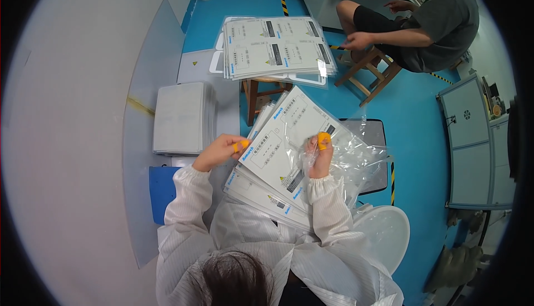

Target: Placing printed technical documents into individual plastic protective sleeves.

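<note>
A white printed panel sheet (278, 149) lies tilted across a stack of similar printed sheets (261, 193) over my lap. My left hand (221, 149), with orange finger covers, pinches the sheet's left edge. Crumpled clear plastic film (356, 158) spreads over the sheet's right side and hangs beyond it. My right hand (319, 158) is closed on this film near the sheet's right part, its thumb in an orange cover. The fingers under the film are partly hidden.
Ahead, more printed sheets (275, 47) are piled on a wooden stool (252, 97). A stack of pale sheets (179, 118) stands left, near a blue bin (162, 192). A round white lid or tub (384, 234) is at lower right. A co-worker (445, 28) sits at far right.
</note>
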The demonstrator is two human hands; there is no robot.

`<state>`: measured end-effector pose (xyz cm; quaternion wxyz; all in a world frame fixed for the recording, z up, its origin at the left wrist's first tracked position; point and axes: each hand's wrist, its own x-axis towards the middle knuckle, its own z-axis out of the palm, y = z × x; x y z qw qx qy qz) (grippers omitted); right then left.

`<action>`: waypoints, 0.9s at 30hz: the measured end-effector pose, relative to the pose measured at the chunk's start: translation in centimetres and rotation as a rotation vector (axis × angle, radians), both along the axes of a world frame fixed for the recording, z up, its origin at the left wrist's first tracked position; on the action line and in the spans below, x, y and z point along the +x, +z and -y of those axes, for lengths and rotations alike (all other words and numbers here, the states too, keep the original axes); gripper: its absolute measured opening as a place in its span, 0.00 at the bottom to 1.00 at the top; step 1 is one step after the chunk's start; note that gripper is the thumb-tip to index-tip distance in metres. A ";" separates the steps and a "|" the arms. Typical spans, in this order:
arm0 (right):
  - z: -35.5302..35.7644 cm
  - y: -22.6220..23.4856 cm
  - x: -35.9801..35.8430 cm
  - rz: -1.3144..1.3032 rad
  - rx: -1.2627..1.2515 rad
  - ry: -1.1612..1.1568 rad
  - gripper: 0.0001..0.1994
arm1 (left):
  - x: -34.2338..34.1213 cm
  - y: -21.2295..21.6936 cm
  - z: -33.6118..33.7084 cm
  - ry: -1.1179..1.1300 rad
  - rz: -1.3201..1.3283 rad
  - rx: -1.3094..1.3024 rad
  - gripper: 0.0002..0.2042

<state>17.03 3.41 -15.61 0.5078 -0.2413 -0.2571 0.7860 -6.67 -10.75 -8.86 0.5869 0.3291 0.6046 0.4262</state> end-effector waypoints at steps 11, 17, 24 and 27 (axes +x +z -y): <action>1.4 0.5 -1.4 0.041 0.029 0.080 0.06 | 1.4 -0.8 -5.9 -0.038 -0.388 0.090 0.14; -0.1 -0.1 1.2 0.019 -0.031 0.038 0.06 | 1.8 -1.7 -4.2 0.068 -0.411 0.064 0.13; -6.9 3.3 18.6 0.638 0.276 -0.517 0.08 | -0.8 -2.7 -2.3 0.204 -0.319 0.095 0.12; -9.8 4.5 35.2 0.819 0.191 -0.914 0.01 | -3.1 -2.9 -1.3 0.287 -0.215 0.074 0.13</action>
